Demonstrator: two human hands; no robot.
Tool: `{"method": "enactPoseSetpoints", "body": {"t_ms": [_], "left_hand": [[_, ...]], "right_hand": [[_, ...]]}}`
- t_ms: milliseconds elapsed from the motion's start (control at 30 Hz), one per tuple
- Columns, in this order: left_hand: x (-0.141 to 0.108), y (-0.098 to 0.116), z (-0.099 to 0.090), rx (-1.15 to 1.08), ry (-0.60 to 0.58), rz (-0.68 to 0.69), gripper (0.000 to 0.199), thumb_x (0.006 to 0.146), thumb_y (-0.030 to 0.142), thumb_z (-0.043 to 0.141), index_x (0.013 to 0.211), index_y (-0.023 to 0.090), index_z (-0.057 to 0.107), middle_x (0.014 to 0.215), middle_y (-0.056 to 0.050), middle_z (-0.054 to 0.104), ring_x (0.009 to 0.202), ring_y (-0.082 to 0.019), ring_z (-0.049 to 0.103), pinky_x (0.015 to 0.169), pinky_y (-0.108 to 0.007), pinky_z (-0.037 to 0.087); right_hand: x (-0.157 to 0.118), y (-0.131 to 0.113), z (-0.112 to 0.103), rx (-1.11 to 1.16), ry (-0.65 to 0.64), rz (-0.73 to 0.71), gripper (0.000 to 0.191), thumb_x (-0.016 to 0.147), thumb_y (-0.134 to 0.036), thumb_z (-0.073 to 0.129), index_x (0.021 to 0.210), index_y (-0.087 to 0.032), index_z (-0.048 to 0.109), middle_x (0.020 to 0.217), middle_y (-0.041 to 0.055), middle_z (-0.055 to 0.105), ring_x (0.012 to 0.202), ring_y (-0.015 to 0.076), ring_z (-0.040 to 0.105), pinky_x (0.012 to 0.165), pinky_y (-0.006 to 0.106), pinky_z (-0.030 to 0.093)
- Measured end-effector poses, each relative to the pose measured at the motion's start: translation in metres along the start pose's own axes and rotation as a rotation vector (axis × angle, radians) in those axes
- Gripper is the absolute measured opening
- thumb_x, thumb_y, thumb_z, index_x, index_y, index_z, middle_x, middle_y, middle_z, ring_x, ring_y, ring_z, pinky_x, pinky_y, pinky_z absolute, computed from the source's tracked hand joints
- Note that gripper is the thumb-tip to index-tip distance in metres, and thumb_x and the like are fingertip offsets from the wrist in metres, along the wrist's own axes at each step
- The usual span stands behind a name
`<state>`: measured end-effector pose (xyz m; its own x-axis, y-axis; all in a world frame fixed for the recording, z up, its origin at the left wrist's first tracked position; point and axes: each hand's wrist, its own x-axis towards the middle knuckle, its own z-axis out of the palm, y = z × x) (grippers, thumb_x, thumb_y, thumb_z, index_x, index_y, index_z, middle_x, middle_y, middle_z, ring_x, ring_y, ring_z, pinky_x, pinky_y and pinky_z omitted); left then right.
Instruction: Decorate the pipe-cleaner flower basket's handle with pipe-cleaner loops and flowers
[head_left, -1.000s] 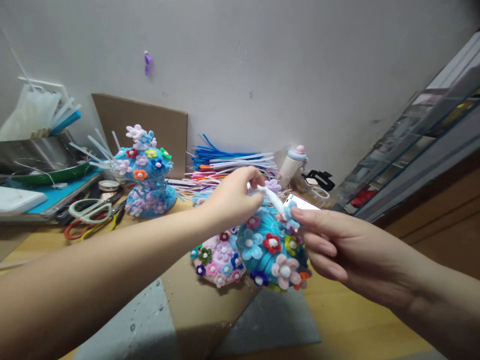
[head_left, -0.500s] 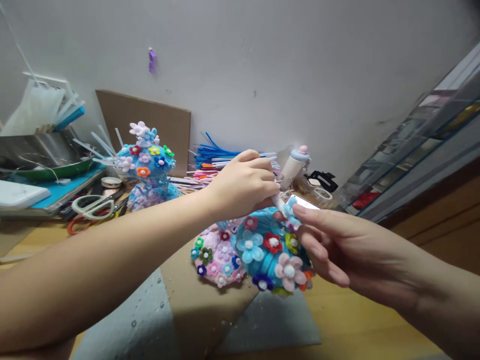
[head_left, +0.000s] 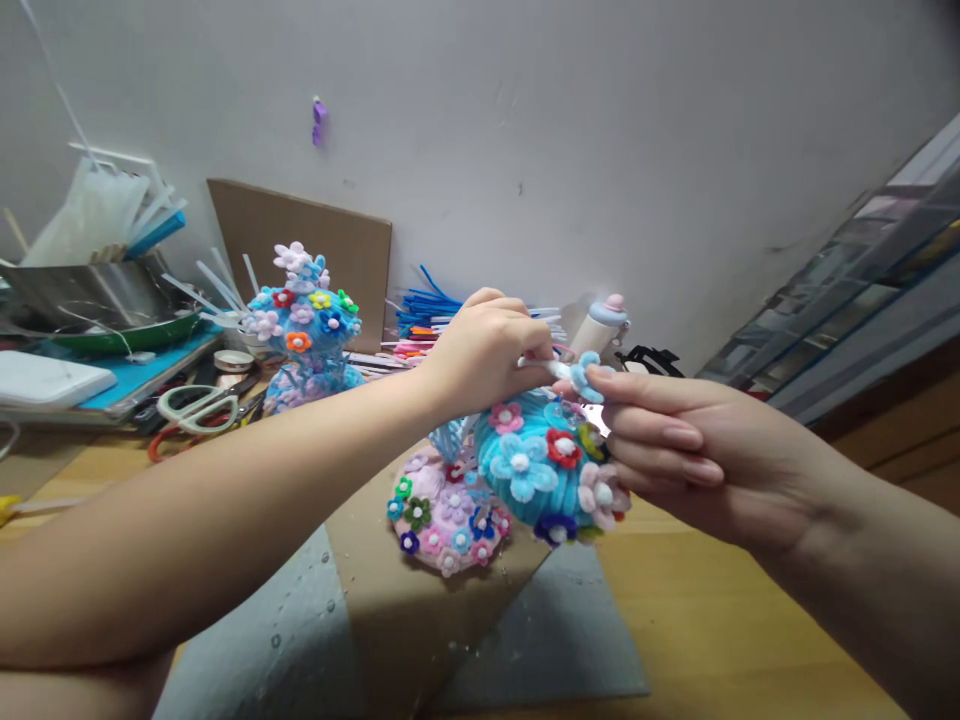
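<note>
"Two grips, pretty crowded together. Has anything been shifted in the last second?"

"Yep. The right hand (head_left: 720,440) has been raised a bit and the blue dome (head_left: 531,420) has been turned slightly, so more of the pink base (head_left: 429,482) is left showing beside it. A longer run of the white strand (head_left: 556,369) was seen earlier; now most of it is covered by the left hand (head_left: 487,350) and just a stub is visible. For the work in hand, that's best read as fiddly fingertip stuff at one spot."

"And what's being gripped?"

"The strand is pinched in the left grip. The small blue flower (head_left: 586,377) is clasped between right thumb and forefinger. Whether the dome is also steadied by the curled fingers can't be told."

"Where's the flower, and which way is it pointed?"

"It's held up just above the dome, over the desk (head_left: 690,600). Flower and strand are lined up sideways, long axis nearly level, dipping a touch to the right, petal end rightmost. Exact petal facing can't be made out. The dome's decorated side is turned to the near side, and the base is rested on cardboard (head_left: 405,610)."
</note>
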<state>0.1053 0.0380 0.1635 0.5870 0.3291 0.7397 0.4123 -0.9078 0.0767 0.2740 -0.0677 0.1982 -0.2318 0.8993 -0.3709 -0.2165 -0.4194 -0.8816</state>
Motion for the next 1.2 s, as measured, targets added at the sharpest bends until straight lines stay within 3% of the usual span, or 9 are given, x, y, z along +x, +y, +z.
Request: {"method": "enactPoseSetpoints", "body": {"t_ms": [233, 500, 767, 1000, 1100, 1200], "left_hand": [[0.009, -0.017, 0.000, -0.045, 0.029, -0.030, 0.013, 0.073, 0.029, 0.069, 0.069, 0.017, 0.069, 0.070, -0.001, 0.069, 0.069, -0.014, 0.061, 0.084, -0.033, 0.039], [0.014, -0.022, -0.007, -0.126, -0.045, -0.160, 0.013, 0.072, 0.028, 0.070, 0.071, 0.015, 0.074, 0.065, -0.002, 0.070, 0.061, -0.012, 0.059, 0.062, -0.025, 0.042], [0.015, -0.019, -0.013, -0.200, -0.083, -0.243, 0.017, 0.072, 0.026, 0.066, 0.071, 0.010, 0.073, 0.055, 0.000, 0.063, 0.052, -0.008, 0.050, 0.049, -0.022, 0.034], [0.018, -0.024, -0.013, -0.137, -0.128, -0.197, 0.014, 0.071, 0.026, 0.069, 0.072, 0.013, 0.075, 0.060, -0.001, 0.066, 0.056, -0.010, 0.053, 0.056, -0.024, 0.038], [0.016, -0.028, -0.018, -0.145, -0.185, -0.182, 0.019, 0.070, 0.033, 0.073, 0.078, 0.017, 0.076, 0.075, -0.004, 0.072, 0.069, -0.015, 0.061, 0.067, -0.027, 0.044], [0.010, -0.032, -0.029, -0.304, -0.252, -0.269, 0.025, 0.074, 0.034, 0.070, 0.094, 0.019, 0.076, 0.095, -0.005, 0.073, 0.090, -0.018, 0.065, 0.081, -0.029, 0.046]], "right_hand": [[0.011, -0.019, 0.010, 0.000, 0.055, 0.015, 0.040, 0.091, -0.023, 0.051, 0.053, -0.020, 0.038, 0.033, -0.0094, 0.023, 0.029, 0.0028, 0.015, 0.035, 0.020, 0.027], [0.026, -0.018, 0.006, 0.007, -0.071, -0.075, 0.041, 0.087, -0.017, 0.053, 0.048, -0.018, 0.040, 0.030, -0.0101, 0.031, 0.027, 0.0016, 0.016, 0.034, 0.017, 0.018], [0.031, -0.017, 0.003, -0.133, -0.133, -0.118, 0.058, 0.088, -0.032, 0.057, 0.039, -0.019, 0.030, 0.029, -0.0068, 0.024, 0.029, 0.0036, 0.021, 0.037, 0.020, 0.026], [0.030, -0.014, 0.008, -0.044, -0.040, -0.110, 0.029, 0.088, -0.024, 0.055, 0.060, -0.019, 0.050, 0.032, -0.0096, 0.029, 0.029, 0.0042, 0.018, 0.034, 0.018, 0.017], [0.029, -0.010, 0.008, -0.039, -0.036, -0.072, 0.026, 0.086, -0.025, 0.058, 0.062, -0.019, 0.049, 0.036, -0.0088, 0.033, 0.031, 0.0038, 0.019, 0.034, 0.017, 0.017], [0.025, -0.008, 0.007, -0.024, -0.064, -0.065, 0.027, 0.083, -0.026, 0.062, 0.062, -0.019, 0.047, 0.041, -0.0083, 0.034, 0.033, 0.0031, 0.020, 0.034, 0.016, 0.018]]}}
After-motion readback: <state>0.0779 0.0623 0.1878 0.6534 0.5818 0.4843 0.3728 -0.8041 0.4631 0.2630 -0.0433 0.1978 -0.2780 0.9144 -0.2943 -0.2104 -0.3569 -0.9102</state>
